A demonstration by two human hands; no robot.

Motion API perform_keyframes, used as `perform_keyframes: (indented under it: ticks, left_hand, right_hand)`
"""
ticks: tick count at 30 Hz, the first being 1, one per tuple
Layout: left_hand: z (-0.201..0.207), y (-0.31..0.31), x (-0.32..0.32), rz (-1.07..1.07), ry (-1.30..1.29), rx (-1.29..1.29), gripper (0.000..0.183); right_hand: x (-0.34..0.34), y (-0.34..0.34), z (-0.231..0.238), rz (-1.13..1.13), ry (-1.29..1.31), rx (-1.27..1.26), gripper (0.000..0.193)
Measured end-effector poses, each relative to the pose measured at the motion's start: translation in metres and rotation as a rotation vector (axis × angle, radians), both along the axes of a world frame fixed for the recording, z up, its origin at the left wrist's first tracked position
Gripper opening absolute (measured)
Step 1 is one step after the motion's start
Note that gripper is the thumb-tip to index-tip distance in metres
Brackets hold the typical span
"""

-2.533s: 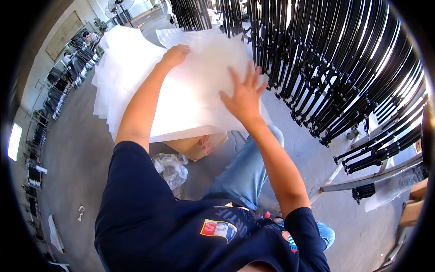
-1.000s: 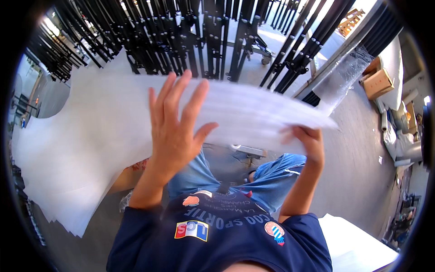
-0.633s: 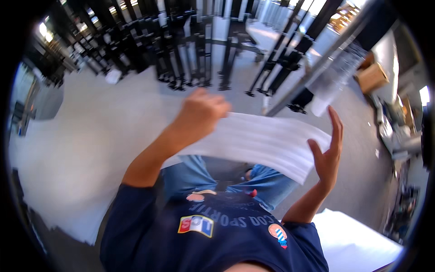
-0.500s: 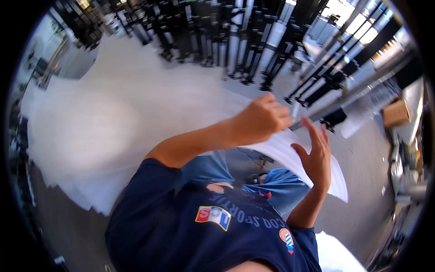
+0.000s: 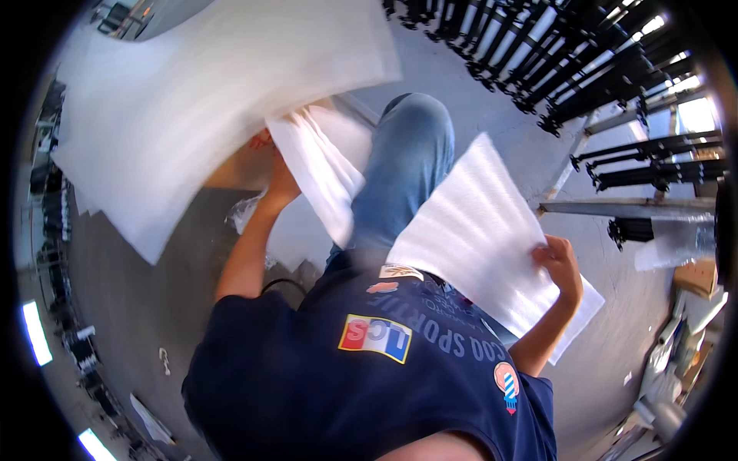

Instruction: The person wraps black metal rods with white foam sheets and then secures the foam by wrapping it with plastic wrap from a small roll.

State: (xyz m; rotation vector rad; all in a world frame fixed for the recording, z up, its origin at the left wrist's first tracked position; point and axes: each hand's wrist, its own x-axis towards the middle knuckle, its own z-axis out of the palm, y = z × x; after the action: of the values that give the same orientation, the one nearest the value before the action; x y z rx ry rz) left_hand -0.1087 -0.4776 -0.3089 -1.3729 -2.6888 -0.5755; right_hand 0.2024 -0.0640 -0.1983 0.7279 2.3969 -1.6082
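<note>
A: What was at the far left?

B: A fanned stack of thin white sheets (image 5: 200, 92), its edges ragged. Beneath its near edge was the left hand (image 5: 283, 183), the fingers mostly hidden, so I couldn't tell whether they were spread or pinching. A creased white piece (image 5: 323, 184) hung just beside it.

A: And further right?

B: Past the jeans knee (image 5: 419, 127), a loose white sheet (image 5: 473, 223) slanted in front of the shirt (image 5: 338, 392). The right hand (image 5: 561, 265) pinched its right edge between thumb and fingers. I couldn't tell if the creased piece belonged to it.

A: How was that best handled?

B: Lightly, I'd have said: enough pinch to keep the edge, not enough to crumple it. The sheet looked flimsy, so keeping it clear of the knee and flattening the creases seemed wise.

A: Any containers?

B: On the left, a cardboard box (image 5: 231, 170) stood under the stack, its contents hidden. A crumpled clear plastic bag (image 5: 243, 213) lay near it; I couldn't make out anything inside. At far right, beyond the black metal bars (image 5: 553, 69), was another carton (image 5: 696, 276), its inside out of sight.
</note>
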Motion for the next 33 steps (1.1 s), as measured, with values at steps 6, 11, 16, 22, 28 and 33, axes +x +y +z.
perform_keyframes:
  ticks: [6,11,16,22,28,33]
  left_hand:
    - [-0.142,0.024,-0.014,0.284,-0.46,0.117,0.054]
    - [-0.147,0.042,0.007,0.168,-1.015,0.244,0.042]
    - [-0.034,0.031,0.059,-0.025,-0.836,-0.699,0.024]
    - [0.036,-0.024,0.065,0.39,-0.884,-0.259,0.017]
    - [-0.119,-0.163,0.077,1.123,0.179,0.045,0.044]
    - [-0.179,-0.203,0.065,0.999,-0.094,-0.184,0.064]
  right_hand:
    - [0.003,-0.003,0.006,-0.034,0.039,0.049,0.007]
    - [0.006,-0.001,0.007,-0.182,0.129,-0.13,0.006]
    - [0.007,0.007,0.0,-0.37,0.211,-0.246,0.009]
    - [-0.033,-0.005,0.015,-0.428,0.22,-0.343,0.016]
    - [-0.122,-0.038,0.031,-0.398,0.171,-0.171,0.021]
    - [-0.166,-0.064,0.013,-0.267,0.135,-0.288,0.021]
